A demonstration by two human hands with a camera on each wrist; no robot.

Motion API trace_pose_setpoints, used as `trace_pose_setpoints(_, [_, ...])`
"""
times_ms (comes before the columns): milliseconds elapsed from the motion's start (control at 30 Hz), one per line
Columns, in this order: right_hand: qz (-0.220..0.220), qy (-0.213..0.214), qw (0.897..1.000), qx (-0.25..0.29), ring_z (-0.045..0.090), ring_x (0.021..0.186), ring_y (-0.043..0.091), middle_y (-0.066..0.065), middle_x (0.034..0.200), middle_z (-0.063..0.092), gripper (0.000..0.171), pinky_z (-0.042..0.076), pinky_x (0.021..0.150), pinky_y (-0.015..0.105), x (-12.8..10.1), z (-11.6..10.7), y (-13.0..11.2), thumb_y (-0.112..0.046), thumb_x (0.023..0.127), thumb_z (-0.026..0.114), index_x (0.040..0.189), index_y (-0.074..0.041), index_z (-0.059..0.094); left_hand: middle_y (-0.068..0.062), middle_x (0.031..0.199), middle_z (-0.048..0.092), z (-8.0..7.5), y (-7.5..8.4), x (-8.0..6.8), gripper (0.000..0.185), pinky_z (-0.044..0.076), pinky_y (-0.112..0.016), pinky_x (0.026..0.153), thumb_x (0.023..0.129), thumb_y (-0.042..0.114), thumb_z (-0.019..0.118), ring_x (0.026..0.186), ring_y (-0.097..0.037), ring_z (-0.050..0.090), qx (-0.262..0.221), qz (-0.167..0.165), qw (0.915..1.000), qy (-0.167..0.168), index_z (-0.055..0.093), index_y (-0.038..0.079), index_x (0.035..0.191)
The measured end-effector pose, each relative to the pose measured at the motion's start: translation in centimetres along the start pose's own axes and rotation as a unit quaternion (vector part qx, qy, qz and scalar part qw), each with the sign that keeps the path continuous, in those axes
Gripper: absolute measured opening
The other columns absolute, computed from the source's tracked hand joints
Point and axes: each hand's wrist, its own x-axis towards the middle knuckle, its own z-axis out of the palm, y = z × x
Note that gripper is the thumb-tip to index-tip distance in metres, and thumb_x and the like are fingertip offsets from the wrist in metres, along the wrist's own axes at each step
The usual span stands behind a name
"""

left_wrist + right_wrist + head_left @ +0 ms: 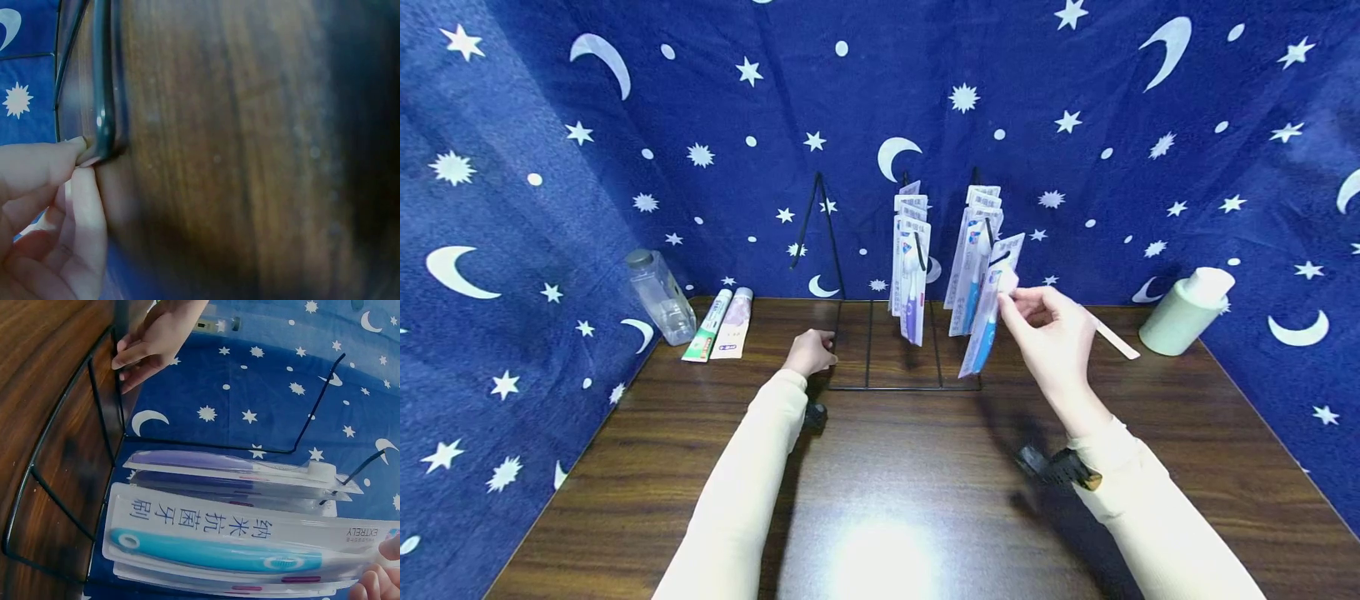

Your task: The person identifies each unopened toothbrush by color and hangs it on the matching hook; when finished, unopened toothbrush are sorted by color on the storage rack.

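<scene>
My right hand pinches a packaged blue toothbrush by the side of its upper part. The black tip of a hook shows against the top of that package. Behind it, several more packaged blue toothbrushes hang from the same side of a black wire rack. Packaged purple toothbrushes hang in a row from the middle hook. At the rack's left side, my left hand pinches the wire base near its corner between thumb and finger, as the left wrist view shows.
On the left stand a clear bottle with a grey lid, a green-and-white toothpaste tube and a pale purple tube. A pale green bottle leans at the right. A pale strip lies behind my right hand. Starry blue cloth encloses the table.
</scene>
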Motion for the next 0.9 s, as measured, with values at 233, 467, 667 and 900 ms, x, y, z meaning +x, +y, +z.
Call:
trace_pose_setpoints(233, [-0.011,-0.03,0.999,-0.026,0.046,0.059,-0.016,0.013,0.065,0.067,0.014,0.04,0.056,0.003,0.5,1.2,1.0,-0.009,0.079,0.073,0.082,0.004,0.069,-0.013,0.103,0.069,0.1,-0.1,0.2,0.055,0.051,-0.035,0.09,0.072,0.0,0.066,0.087,-0.027,0.067,0.002,-0.004,1.0,-0.002,0.058,-0.003,0.127])
trace_pose_setpoints(467, [-0.014,-0.027,0.998,-0.059,0.042,0.058,-0.018,0.012,0.064,0.067,0.016,0.036,0.056,0.002,1.6,2.2,1.6,-0.013,0.08,0.072,0.082,0.003,0.07,-0.013,0.103,0.069,0.0,-0.3,0.2,0.053,0.051,-0.034,0.089,0.073,0.001,0.067,0.091,-0.027,0.066,0.005,-0.008,0.9999,-0.004,0.059,-0.002,0.126])
trace_pose_setpoints(667, [-0.017,-0.024,0.997,-0.071,0.039,0.058,-0.022,0.013,0.065,0.067,0.019,0.034,0.057,0.003,2.6,2.9,2.0,-0.016,0.08,0.072,0.081,0.003,0.07,-0.013,0.103,0.069,-0.2,-0.1,0.3,0.054,0.054,-0.026,0.075,0.073,-0.001,0.067,0.065,-0.016,0.067,-0.009,-0.019,0.9998,-0.005,0.059,-0.002,0.126])
trace_pose_setpoints(900, [-0.01,-0.029,0.996,-0.079,0.037,0.057,-0.023,0.013,0.066,0.067,0.017,0.032,0.057,0.005,3.2,3.2,2.4,-0.014,0.081,0.071,0.081,0.003,0.07,-0.011,0.102,0.069,0.0,-0.3,0.4,0.054,0.053,-0.028,0.079,0.072,0.001,0.067,0.074,-0.018,0.067,0.001,-0.011,0.9999,-0.007,0.059,-0.002,0.126])
